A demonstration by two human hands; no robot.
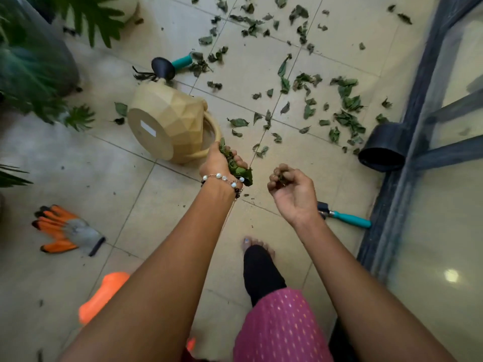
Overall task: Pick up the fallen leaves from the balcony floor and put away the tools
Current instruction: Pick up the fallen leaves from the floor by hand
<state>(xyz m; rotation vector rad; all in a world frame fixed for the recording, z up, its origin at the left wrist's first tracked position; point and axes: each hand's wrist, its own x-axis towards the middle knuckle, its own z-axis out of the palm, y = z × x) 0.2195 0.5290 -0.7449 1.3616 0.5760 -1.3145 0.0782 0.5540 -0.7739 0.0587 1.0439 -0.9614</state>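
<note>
Left hand (218,163) grips leaf bunch (239,169); right hand (294,190) pinches maybe leaf bits.

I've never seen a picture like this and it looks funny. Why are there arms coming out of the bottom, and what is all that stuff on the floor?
The camera sits on a person's head and looks down, so you see their own two arms reaching out in front, and one bare foot below. The left hand, with the bead bracelet, has a grip on a bunch of green leaves. The right hand is curled round a few small bits too.

On the tiled floor many more fallen leaves lie scattered. A tan watering can lies on its side. There are orange and grey gloves, a black pot tipped over by the railing, and two tools with teal handles: one far off, one near the right arm. Green plants stand on the left.
</note>
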